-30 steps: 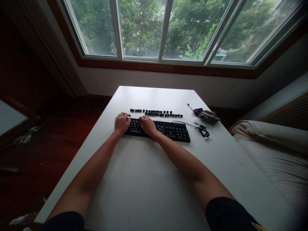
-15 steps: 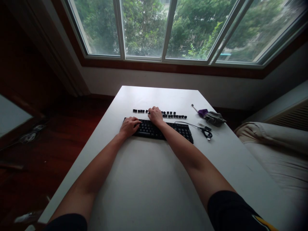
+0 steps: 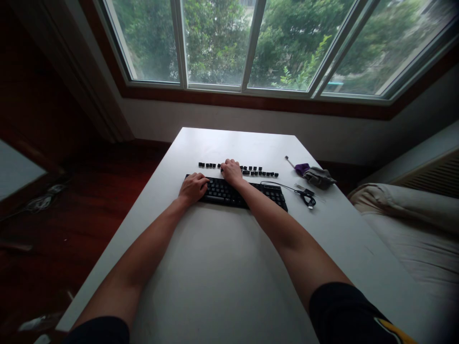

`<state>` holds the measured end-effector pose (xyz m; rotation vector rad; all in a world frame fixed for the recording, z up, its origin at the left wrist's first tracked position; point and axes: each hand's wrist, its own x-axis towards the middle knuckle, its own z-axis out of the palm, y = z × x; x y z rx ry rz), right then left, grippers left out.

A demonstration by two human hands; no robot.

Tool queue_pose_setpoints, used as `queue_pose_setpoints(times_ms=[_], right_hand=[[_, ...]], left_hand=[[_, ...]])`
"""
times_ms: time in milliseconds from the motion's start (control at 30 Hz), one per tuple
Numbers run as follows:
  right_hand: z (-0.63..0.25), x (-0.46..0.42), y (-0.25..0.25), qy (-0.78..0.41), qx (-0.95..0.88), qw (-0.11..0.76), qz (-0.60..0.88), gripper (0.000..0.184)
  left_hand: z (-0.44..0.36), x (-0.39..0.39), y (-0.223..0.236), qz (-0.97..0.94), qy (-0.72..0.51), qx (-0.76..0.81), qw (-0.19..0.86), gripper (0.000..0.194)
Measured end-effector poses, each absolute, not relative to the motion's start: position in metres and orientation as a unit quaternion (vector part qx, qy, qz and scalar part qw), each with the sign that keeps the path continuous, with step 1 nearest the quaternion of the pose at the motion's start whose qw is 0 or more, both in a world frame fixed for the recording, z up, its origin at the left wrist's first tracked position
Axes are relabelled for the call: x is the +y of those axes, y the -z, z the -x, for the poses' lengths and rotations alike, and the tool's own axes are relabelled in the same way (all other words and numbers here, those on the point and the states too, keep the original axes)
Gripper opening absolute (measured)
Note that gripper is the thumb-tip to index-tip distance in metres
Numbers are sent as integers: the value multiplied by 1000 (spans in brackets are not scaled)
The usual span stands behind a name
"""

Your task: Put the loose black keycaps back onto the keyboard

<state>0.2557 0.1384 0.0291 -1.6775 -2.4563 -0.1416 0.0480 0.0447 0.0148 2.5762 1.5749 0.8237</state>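
Two bare arms in short dark sleeves (image 3: 340, 306) reach toward 12 o'clock across a smooth white table (image 3: 215, 267), as I watch from afar through the head camera. Ahead of me lies a long black plastic keyboard (image 3: 219, 192), flat on the tabletop, its middle partly covered by the right forearm. At its 9 o'clock end rests the left hand (image 3: 194, 187), fingers loosely curled over the keys; I cannot make out whether anything sits beneath them. The right hand (image 3: 232, 171) reaches past the keyboard's 12 o'clock edge, fingers bent down at two rows of small black keycaps (image 3: 265, 174) on the table. Its fingertips are hidden from me, so I cannot say whether they grip one.

At 3 o'clock from the keyboard, I see a coiled black cable (image 3: 309, 198) with a metal plug. A crumpled purple and grey cloth (image 3: 318, 177) lies at 2 o'clock, just beside a thin pale stick with a dark tip (image 3: 289, 161). Trees fill a wide paned window (image 3: 215, 43) at 12 o'clock; dark reddish flooring (image 3: 96, 215) shows at 9.
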Motion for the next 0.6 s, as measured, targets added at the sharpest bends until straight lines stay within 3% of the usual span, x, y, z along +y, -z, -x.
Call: queue_pose_setpoints(times_ms=[300,600], right_hand=[[-255,124,-28,-30,-841,169,514,24],[-272,105,-42,-134,-872,145,448,21]], left_hand=[[-46,46,-13,-828,-256,499,-14,27],[-49,43,-15,-831,-242,501,-14,26]])
